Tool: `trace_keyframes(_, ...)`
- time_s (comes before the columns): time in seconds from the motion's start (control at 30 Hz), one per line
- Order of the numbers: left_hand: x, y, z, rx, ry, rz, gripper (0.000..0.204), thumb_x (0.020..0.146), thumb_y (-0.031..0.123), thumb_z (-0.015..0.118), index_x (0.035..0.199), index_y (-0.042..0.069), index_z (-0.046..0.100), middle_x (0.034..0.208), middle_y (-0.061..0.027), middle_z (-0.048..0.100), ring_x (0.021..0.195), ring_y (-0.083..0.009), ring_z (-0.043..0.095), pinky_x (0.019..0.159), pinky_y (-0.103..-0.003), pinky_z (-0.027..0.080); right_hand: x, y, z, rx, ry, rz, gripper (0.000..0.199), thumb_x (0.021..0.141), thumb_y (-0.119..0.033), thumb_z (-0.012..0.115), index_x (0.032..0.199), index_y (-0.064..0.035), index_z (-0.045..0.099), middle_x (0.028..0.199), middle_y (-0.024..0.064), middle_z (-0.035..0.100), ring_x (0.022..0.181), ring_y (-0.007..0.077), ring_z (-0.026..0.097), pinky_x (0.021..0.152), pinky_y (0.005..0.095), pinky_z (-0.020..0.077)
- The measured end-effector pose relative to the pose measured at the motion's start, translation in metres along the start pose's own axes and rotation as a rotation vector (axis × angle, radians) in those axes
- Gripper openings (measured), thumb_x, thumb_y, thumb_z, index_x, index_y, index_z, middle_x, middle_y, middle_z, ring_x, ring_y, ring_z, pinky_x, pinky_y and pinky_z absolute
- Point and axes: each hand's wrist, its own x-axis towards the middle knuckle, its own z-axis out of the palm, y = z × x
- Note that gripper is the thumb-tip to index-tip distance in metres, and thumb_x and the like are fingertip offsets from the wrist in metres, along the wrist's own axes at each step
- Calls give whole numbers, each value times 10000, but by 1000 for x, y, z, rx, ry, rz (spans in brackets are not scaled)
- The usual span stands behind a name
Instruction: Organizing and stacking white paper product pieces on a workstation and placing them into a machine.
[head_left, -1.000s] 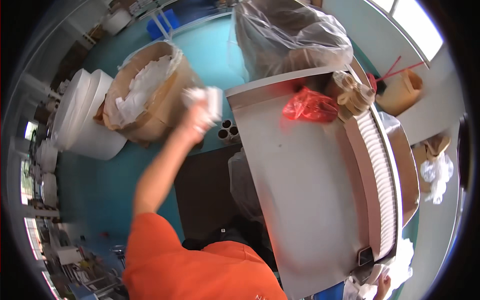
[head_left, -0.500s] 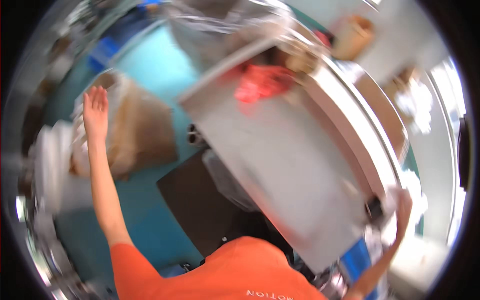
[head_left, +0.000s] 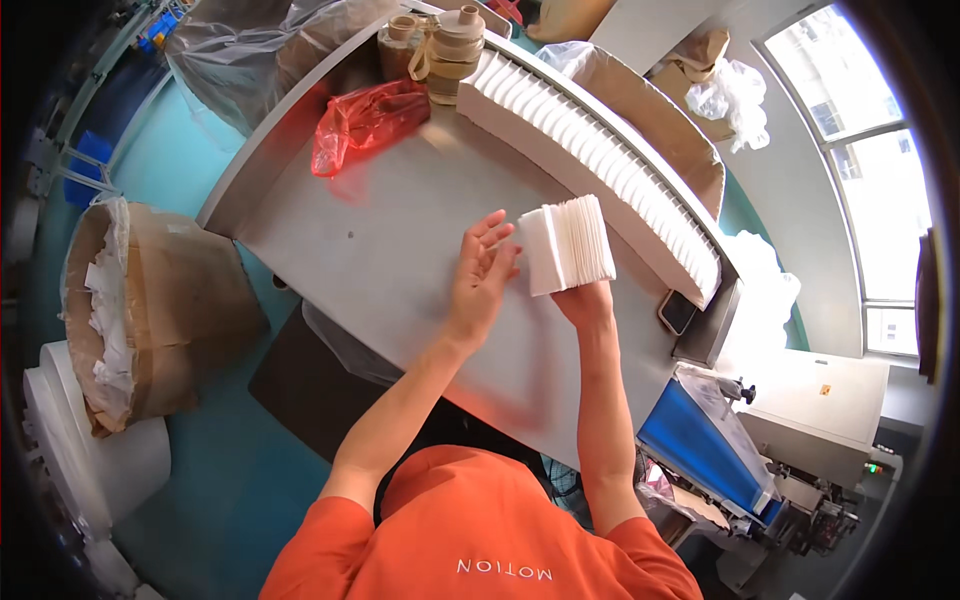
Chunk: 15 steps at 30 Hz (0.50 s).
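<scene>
My left hand [head_left: 480, 275] has swung back from the bin [head_left: 140, 310] — flat against the napkin stack [head_left: 568, 245] my right hand [head_left: 585, 300] grips.

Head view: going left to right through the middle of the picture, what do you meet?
Big white paper roll → brown drum of white scraps → left hand → white napkin stack held by right hand → white machine cabinet.

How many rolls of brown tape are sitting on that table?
2 that I can make out: rolls of brown tape, stacked at the far end of the grey table, beside the red plastic bag. More may be hidden behind them.
</scene>
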Motion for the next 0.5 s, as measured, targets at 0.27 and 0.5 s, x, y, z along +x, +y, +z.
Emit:
trace_keyframes(0.27, -10, 8, 16, 140, -35, 148, 307, 950, 161, 650, 1136, 3, 464, 1276, -123, 524, 975, -133, 615, 819, -257, 530, -2, 16, -20, 11, -6, -12, 432, 993, -352, 513, 1307, -56, 518, 1262, 108, 589, 1130, 258, 597, 902, 421, 540)
trace_keyframes(0.5, -10, 27, 49, 959, -82, 622, 142, 834, 120, 745, 867, 46, 628, 1228, -161, 591, 1087, -331, 593, 889, -385, 508, -13, 20, -31, 354, -262, -114, 691, 972, -621, 377, 1396, -78, 439, 1293, 103, 565, 1178, 262, 557, 979, 432, 484)
